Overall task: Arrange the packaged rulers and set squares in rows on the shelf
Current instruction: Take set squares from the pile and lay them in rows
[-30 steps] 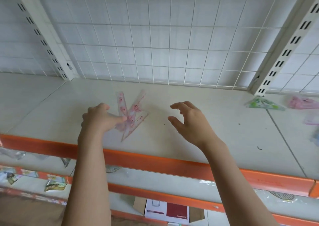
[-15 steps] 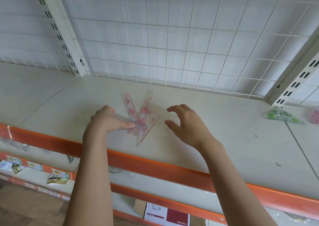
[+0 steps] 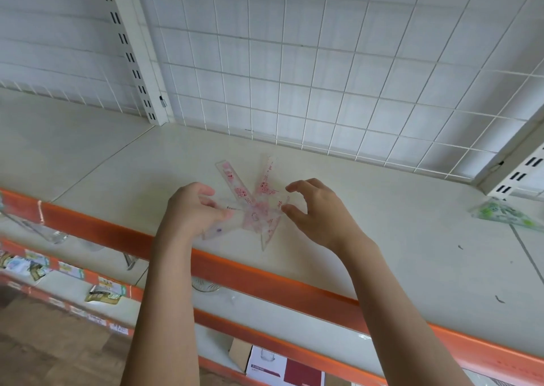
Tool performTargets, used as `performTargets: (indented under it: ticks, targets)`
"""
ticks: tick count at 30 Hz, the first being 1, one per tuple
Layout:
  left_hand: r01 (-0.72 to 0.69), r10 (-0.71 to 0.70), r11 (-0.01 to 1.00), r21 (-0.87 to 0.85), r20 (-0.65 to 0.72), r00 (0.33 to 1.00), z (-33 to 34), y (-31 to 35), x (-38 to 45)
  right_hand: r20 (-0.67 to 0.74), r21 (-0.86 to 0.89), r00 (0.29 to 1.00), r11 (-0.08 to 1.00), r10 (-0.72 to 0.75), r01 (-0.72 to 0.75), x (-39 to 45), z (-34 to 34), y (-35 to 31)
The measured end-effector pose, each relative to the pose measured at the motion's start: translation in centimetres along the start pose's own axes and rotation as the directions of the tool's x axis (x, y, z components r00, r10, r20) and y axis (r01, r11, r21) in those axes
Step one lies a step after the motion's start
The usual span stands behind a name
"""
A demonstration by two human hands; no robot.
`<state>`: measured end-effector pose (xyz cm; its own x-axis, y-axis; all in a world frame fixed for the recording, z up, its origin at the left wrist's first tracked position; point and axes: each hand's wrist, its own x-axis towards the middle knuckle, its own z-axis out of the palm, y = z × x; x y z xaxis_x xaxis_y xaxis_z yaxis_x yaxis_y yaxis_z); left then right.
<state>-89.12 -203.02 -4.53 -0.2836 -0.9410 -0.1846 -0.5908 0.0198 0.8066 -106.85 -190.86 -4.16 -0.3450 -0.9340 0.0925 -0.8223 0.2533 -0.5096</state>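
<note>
A fan of clear packaged rulers and set squares (image 3: pixel 253 209), printed with pink figures, lies on the white shelf (image 3: pixel 397 238) near its orange front edge. The left hand (image 3: pixel 191 209) pinches the left end of the bundle. The right hand (image 3: pixel 315 212) is spread, fingertips at the right edge. A green packet (image 3: pixel 503 213) lies far right.

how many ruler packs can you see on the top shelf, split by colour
pink printed packs, fanned out and overlapping, the left hand pinching them: about 3, exact count hard to tell
green printed pack at the far right: 1
total: about 4
</note>
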Motion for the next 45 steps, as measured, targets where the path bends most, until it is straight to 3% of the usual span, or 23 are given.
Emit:
performTargets:
  ticks: [4, 7, 9, 15, 20, 24, 27, 31, 39, 45]
  targets:
    - [-0.082, 0.081, 0.982, -0.172, -0.013, 0.997, -1.6, -0.5, -1.0, -0.059, 0.023, 0.998, 0.999, 0.027, -0.025, 1.1, 0.3, -0.9]
    - [-0.172, 0.125, 0.922, -0.347, -0.156, 0.98, -3.5, -1.1, -1.6, -0.118, 0.046, 0.987, 0.993, 0.113, -0.108, 2.6, 0.8, -1.9]
    - [-0.196, 0.091, 0.863, -0.467, -0.237, 0.967, -4.5, -1.5, -2.1, -0.078, 0.03, 0.988, 0.991, 0.136, -0.134, 3.9, 1.5, -2.8]
    - [-0.272, 0.098, 0.811, -0.519, -0.338, 0.936, -5.0, -2.2, -3.7, -0.004, -0.112, 0.982, 0.976, 0.188, -0.187, 6.3, 4.4, -6.2]
    - [-0.252, 0.063, 0.762, -0.597, -0.319, 0.946, -4.4, -1.7, -4.4, 0.119, -0.211, 0.958, 0.949, 0.261, -0.233, 7.2, 5.6, -6.4]
    - [-0.264, 0.08, 0.762, -0.591, -0.318, 0.945, -3.4, -0.7, -4.6, 0.138, -0.114, 0.952, 0.959, 0.273, -0.258, 6.4, 4.7, -5.9]
    - [-0.274, 0.127, 0.756, -0.595, -0.278, 0.952, -2.1, 0.4, -4.6, 0.078, 0.088, 0.957, 0.954, 0.279, -0.286, 4.5, 2.8, -4.6]
    - [-0.288, 0.234, 0.766, -0.574, -0.168, 0.958, 0.5, 2.0, -4.8, -0.076, 0.206, 0.927, 0.915, 0.368, -0.347, 0.7, -0.4, -0.8]
    - [-0.276, 0.364, 0.809, -0.52, 0.074, 0.928, 7.8, 5.3, -7.7, -0.322, 0.284, 0.759, 0.823, 0.565, -0.492, -8.2, -6.7, 6.3]
    - [-0.338, 0.439, 0.829, -0.445, 0.144, 0.887, 13.5, 8.6, -11.7, -0.371, 0.335, 0.715, 0.804, 0.592, -0.491, -15.1, -10.7, 9.8]
